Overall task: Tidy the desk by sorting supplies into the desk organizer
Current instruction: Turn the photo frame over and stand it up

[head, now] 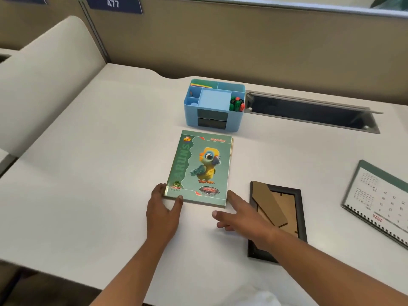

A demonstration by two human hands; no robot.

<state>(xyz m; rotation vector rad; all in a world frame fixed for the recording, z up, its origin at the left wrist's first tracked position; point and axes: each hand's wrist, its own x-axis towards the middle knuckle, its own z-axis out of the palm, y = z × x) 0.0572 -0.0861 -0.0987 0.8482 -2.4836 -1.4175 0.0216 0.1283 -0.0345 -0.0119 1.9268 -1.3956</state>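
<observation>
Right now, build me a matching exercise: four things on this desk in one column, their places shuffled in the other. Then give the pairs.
Things
1. notebook
2. picture frame
3. calendar
4. markers

Places
A. standing in the right-hand compartment of the desk organizer
B. at the far right edge of the desk
C. lying flat just in front of the desk organizer
D. back side up, to the right of the notebook

Pairs: 1-C, 2-D, 3-B, 4-A
</observation>
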